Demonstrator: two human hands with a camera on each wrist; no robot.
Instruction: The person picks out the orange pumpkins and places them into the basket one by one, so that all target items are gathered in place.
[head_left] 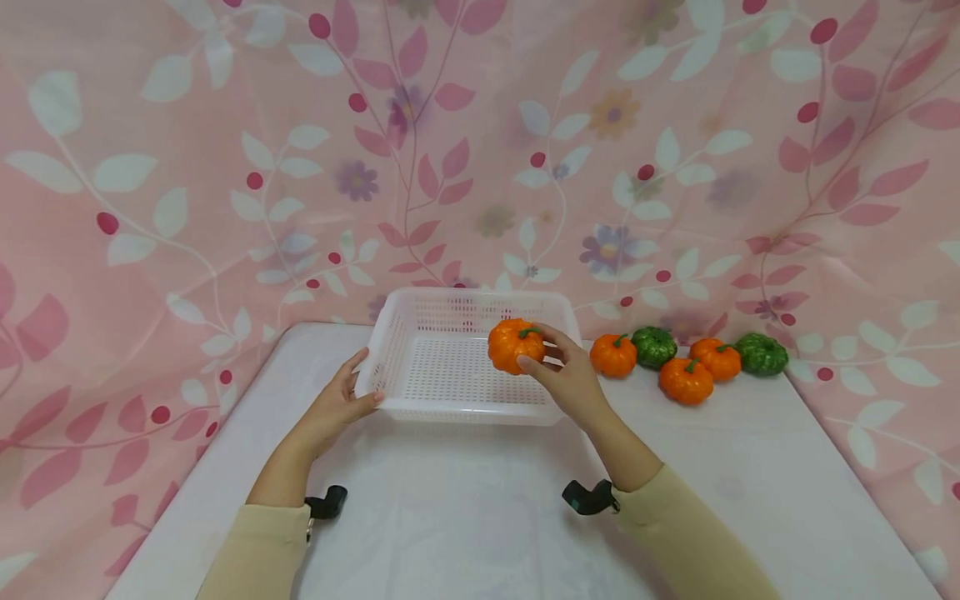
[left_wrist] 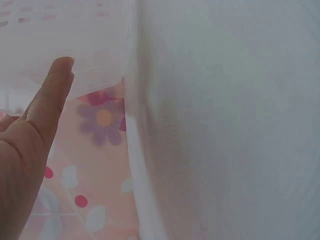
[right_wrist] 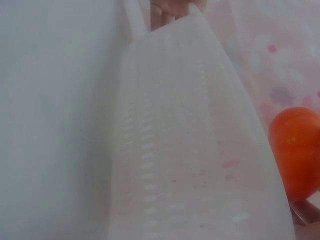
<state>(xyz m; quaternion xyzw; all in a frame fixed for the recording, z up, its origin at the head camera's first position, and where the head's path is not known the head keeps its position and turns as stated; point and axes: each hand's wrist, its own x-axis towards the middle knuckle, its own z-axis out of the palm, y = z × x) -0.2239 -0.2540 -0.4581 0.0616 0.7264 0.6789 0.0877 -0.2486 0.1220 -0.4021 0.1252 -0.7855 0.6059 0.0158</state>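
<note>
My right hand [head_left: 573, 379] grips a small orange pumpkin [head_left: 516, 347] with a green stem, thumb on the near side and fingers behind. In the head view the pumpkin overlaps the right part of a white plastic basket [head_left: 465, 408] with a perforated floor and walls. My left hand [head_left: 333, 408] holds the basket's left front corner, its thumb [head_left: 367, 403] at the rim and fingers along the outer side. The left wrist view shows a straight finger [left_wrist: 55, 92] against the basket wall. The right wrist view catches the pumpkin [right_wrist: 297, 150] beside the basket [right_wrist: 175, 150].
To the right of the basket, a row of small pumpkins lies on the white-covered table [head_left: 465, 517]: several orange ones, such as the nearest [head_left: 686, 382], and two green ones, one [head_left: 654, 347] mid-row and one [head_left: 761, 354] at the end. A pink floral curtain [head_left: 465, 167] hangs behind.
</note>
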